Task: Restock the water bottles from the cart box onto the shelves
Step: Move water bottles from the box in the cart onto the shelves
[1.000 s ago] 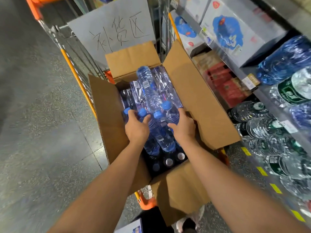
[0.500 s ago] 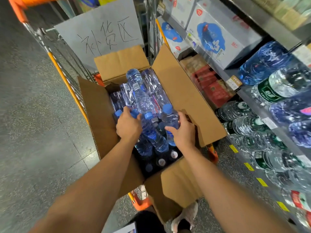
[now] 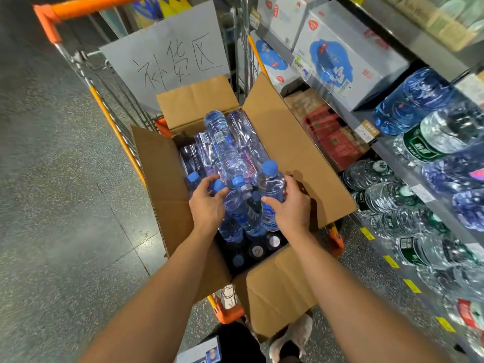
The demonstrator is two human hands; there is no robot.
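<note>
right hand (image 3: 289,208) wraps an upright blue-capped water bottle (image 3: 271,187), left hand (image 3: 207,203) curls round another bottle's cap (image 3: 216,185), both inside the cardboard box (image 3: 288,142) on the cart. lift straight up, firm grip, then swing right to the shelves (image 3: 392,158).

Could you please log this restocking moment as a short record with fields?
setting: shop aisle, cart beside shelves
box: open cardboard box in the cart
contents: blue-capped water bottles, some lying on top of upright ones
left hand: grips a bottle by its cap end
right hand: grips an upright bottle
sign: handwritten paper sign behind the box
</note>
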